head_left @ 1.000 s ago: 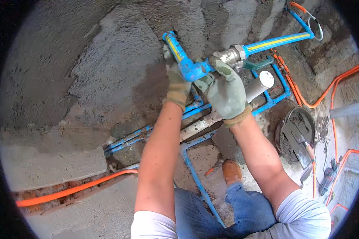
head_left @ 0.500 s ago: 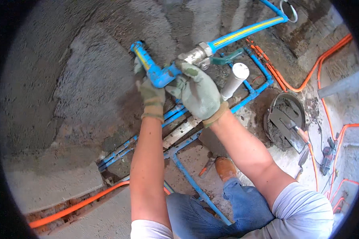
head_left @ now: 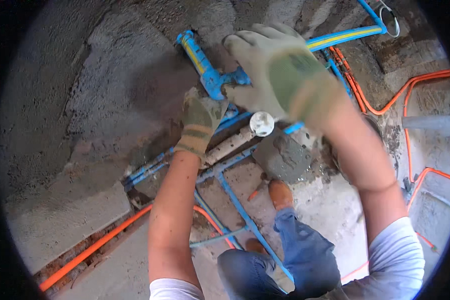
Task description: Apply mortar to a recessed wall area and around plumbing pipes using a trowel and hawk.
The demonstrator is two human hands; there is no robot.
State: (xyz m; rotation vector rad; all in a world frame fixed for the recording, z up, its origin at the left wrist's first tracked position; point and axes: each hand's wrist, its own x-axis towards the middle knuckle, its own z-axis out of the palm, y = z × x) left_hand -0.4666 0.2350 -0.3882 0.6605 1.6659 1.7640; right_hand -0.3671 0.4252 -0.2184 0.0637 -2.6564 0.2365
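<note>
A blue pipe elbow with a yellow-striped upright arm stands out from the grey mortared wall. My left hand, in a dirty pale and green glove, is at the underside of the elbow; its fingers are mostly turned away or hidden. My right hand, gloved the same way and blurred by motion, is just right of the elbow, with fingers stretched out and thumb apart. It covers the metal valve and part of the blue line. Beyond it, a yellow-striped blue pipe continues to the right.
A white capped pipe rises below my right hand. Wet mortar lies in a grey mass on the floor side. Thin blue pipes and orange conduits cross the floor. My right forearm mostly hides a bucket.
My right hand has come off the valve and elbow joint, moving up and right with fingers spread. My left hand has shifted to the elbow's underside. The view has tilted, uncovering the wet mortar.
</note>
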